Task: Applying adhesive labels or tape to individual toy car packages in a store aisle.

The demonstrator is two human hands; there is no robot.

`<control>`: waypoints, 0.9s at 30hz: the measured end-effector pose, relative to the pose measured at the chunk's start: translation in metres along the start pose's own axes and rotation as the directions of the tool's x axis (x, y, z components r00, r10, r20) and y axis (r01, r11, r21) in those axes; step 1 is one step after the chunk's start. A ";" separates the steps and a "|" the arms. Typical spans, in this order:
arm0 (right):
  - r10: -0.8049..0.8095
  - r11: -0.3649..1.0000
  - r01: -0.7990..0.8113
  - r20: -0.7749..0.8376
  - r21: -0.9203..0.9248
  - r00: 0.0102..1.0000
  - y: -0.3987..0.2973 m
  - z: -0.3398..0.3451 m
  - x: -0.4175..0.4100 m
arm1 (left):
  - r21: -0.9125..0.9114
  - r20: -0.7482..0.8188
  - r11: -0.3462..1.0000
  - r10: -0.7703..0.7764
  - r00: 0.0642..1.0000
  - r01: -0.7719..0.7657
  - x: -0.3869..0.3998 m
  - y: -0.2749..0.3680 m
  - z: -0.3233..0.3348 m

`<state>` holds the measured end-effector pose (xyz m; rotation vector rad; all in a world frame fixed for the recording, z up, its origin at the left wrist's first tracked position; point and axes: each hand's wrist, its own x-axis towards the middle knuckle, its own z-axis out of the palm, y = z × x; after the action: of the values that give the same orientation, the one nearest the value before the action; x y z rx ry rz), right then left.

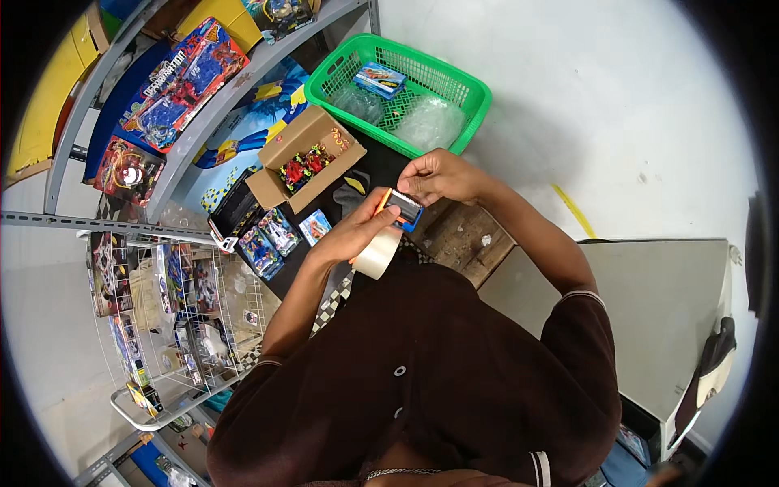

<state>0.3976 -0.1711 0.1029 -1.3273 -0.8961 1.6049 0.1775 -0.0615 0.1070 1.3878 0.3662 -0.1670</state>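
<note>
My left hand [350,234] grips a hand-held tape dispenser [406,211] in orange, black and blue, its thumb on the dark plate behind the serrated cutter. A wide roll of packing tape [378,253] hangs from it on the side towards my body. Close by the cutter edge is my right hand [439,176], thumb and fingertips pinched together; whether tape lies between them is too small to see. Beyond my hands, an opened cardboard box [360,150] contains small red, black and yellow toys [304,168]. Packaged toys [279,232] and a small blue box [315,227] lie left of my left hand.
At the back, a green plastic basket [481,100] contains blue boxes [380,79] and clear plastic bags [431,122]. A grey metal shelf [228,91] with boxed toys rises on the left, above a white wire rack [182,329]. A worn wooden surface [465,243] lies below my right forearm.
</note>
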 end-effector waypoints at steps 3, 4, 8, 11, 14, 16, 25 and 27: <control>-0.011 1.000 0.011 0.012 0.002 1.000 -0.004 0.001 -0.003 | 0.072 0.023 0.997 0.026 0.999 -0.027 0.001 0.000 -0.003; -0.013 1.000 0.013 0.010 -0.004 1.000 -0.006 0.003 -0.005 | 0.068 0.027 0.998 0.017 0.999 -0.019 0.000 -0.003 -0.003; -0.003 1.000 0.003 0.018 -0.015 1.000 -0.002 0.001 -0.006 | 0.078 0.042 0.997 -0.017 0.999 0.013 -0.001 -0.004 -0.001; -0.040 0.999 0.040 0.024 -0.009 0.999 0.003 0.004 -0.010 | 0.149 0.057 0.989 -0.019 0.998 0.010 -0.006 0.003 0.000; -0.032 0.999 0.031 0.026 0.031 0.999 -0.003 0.008 -0.011 | 0.127 0.031 0.992 0.000 1.000 -0.004 -0.006 -0.007 -0.001; -0.027 1.000 0.027 -0.006 0.017 1.000 -0.007 0.012 -0.012 | 0.137 0.016 0.991 -0.008 1.000 0.006 -0.006 -0.006 -0.001; -0.081 0.996 0.082 0.032 -0.032 0.996 0.009 0.004 -0.002 | 0.101 0.008 0.995 0.004 1.000 -0.005 -0.007 -0.016 -0.002; -0.033 0.999 0.034 0.006 -0.040 0.999 0.008 0.007 -0.002 | 0.054 0.015 0.998 -0.016 1.000 0.015 -0.011 -0.006 0.001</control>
<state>0.3896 -0.1760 0.0981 -1.3288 -0.9533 1.5732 0.1653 -0.0650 0.1059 1.4368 0.3621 -0.2011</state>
